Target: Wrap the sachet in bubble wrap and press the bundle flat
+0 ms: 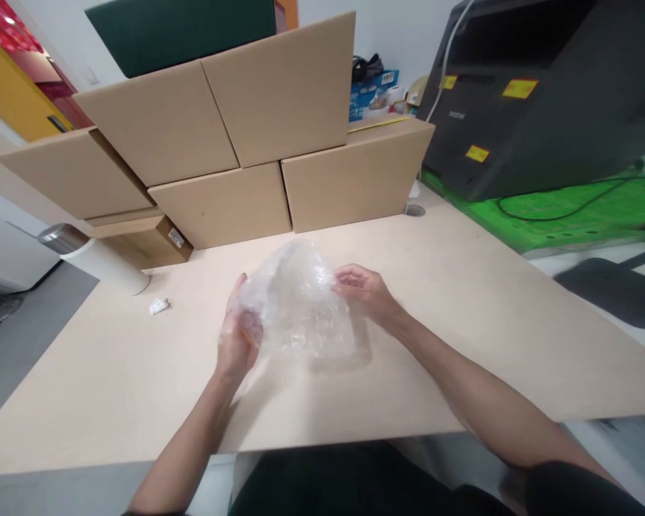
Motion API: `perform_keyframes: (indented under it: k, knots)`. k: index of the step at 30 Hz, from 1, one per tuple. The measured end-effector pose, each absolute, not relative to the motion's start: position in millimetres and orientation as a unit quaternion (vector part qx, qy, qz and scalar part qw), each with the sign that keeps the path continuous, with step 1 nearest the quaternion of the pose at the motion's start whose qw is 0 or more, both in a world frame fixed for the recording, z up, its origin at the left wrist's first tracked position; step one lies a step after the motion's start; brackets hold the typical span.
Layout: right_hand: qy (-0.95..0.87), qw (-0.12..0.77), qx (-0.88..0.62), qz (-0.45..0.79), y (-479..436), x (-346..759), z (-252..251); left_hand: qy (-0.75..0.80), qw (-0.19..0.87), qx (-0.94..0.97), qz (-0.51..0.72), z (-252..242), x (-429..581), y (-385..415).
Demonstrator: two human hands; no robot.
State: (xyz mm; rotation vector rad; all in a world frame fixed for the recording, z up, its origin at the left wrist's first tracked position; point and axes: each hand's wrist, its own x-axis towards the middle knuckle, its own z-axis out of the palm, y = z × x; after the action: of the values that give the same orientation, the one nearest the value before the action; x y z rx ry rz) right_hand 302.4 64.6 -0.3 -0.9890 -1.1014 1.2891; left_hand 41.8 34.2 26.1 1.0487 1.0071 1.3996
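A crinkled, see-through piece of bubble wrap is spread out between my hands, just over the pale tabletop. My left hand is closed around its left side, and some of the plastic covers the fingers. At the right edge, my right hand pinches the wrap between thumb and fingers. Behind the clear film the table's colour shows through. Slight blur hides the finer detail of the left fingertips.
Stacked cardboard boxes line the back of the table. On the left stand a white bottle with a metal lid and a small crumpled white scrap. A large dark printer sits on a green surface at right.
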Motion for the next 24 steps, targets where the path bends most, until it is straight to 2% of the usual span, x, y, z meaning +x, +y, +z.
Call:
perform_keyframes:
  k: [3, 7, 11, 15, 17, 19, 22, 24]
  knots:
    - [-0.475, 0.587, -0.417, 0.506, 61.8, 304.8, 6.2, 0.374, 0.623, 0.254, 0.638, 20.9, 37.0, 29.2]
    - [-0.494, 0.592, -0.428, 0.472, 59.2, 307.1, 8.8, 0.397, 0.626, 0.168, 0.649, 1.1, 26.7, 16.4]
    - [-0.503, 0.582, -0.448, 0.456, 58.6, 311.6, 11.8, 0.532, 0.506, 0.258, 0.628, -18.0, 11.3, -0.4]
    - [-0.493, 0.59, -0.465, 0.438, 60.3, 317.6, 17.5, 0.646, 0.254, 0.471, 0.544, -16.6, -11.0, -7.5]
    - [-0.481, 0.601, -0.473, 0.429, 62.6, 322.4, 19.7, 0.665, 0.163, 0.541, 0.488, -11.1, -21.4, -8.2]
    - [-0.466, 0.608, -0.488, 0.419, 66.2, 329.9, 20.5, 0.674, 0.164, 0.531, 0.486, -7.2, -29.6, -10.2]
    - [-0.435, 0.6, -0.519, 0.426, 74.2, 344.7, 17.5, 0.685, 0.232, 0.441, 0.532, -7.2, -39.3, -19.0]
    - [-0.406, 0.587, -0.534, 0.453, 80.3, 354.2, 12.2, 0.719, 0.196, 0.42, 0.518, -9.1, -45.0, -27.8]
